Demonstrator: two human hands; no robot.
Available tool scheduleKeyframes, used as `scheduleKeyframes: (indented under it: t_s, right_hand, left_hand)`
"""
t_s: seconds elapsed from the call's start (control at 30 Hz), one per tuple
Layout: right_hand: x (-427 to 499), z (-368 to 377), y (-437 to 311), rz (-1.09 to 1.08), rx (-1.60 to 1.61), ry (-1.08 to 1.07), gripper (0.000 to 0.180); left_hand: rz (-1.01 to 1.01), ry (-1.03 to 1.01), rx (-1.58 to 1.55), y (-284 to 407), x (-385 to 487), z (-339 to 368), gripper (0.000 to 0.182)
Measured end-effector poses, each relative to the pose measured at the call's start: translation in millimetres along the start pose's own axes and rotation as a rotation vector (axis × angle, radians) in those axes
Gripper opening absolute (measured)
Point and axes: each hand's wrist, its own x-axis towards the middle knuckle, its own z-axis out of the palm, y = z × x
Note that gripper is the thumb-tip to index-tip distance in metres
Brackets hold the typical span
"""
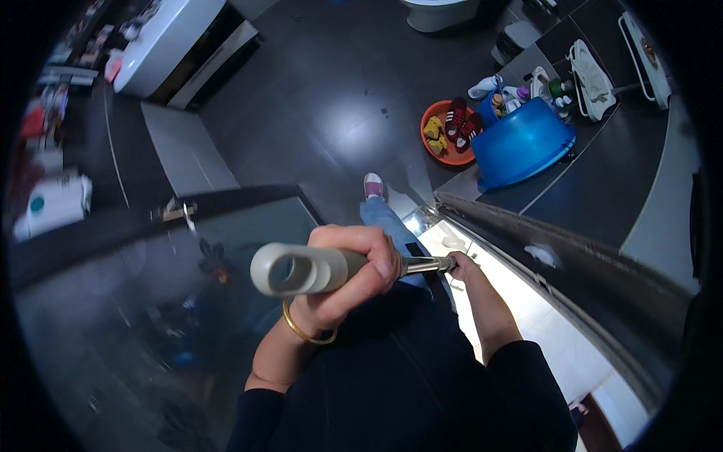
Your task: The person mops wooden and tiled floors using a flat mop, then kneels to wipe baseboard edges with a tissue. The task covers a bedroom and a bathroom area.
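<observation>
My left hand, with a gold bangle at the wrist, is closed around the pale plastic grip of a long-handled tool. From the grip a shiny metal pole runs to the right. Further along it, my right hand holds the pole near a joint. Past that hand the pole's far end is hidden, so the kind of tool cannot be told. Below the pole is my leg in blue jeans, and a pink and white shoe rests on the dark tiled floor.
A glass-paned door stands at left, a door frame at right. Ahead on the right are an orange basin with shoes and yellow items, a tilted blue tub, bottles, and a small bin. A toilet and white vanity lie beyond.
</observation>
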Motion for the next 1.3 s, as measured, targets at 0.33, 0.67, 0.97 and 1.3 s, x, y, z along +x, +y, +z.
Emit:
scheduleKeyframes:
  t_s: [0.33, 0.67, 0.97, 1.3]
  right_hand:
    - [-17, 92, -60, 0.079, 0.137, -0.024, 0.011]
    - [9, 249, -97, 0.117, 0.577, -0.015, 0.009]
    - [-14, 456, -210, 0.021, 0.686, 0.047, 0.011]
    - [2, 615, -339, -0.001, 0.642, -0.033, 0.009]
  left_hand:
    - [-0.207, -0.151, -0.062, 31, 220, -72, 0.011]
    - [-0.387, -0.33, -0.065, 79, 393, -181, 0.013]
    - [-0.376, -0.29, 0.009, 179, 519, -310, 0.017]
    - [-0.27, -0.242, -0.028, 235, 664, -448, 0.018]
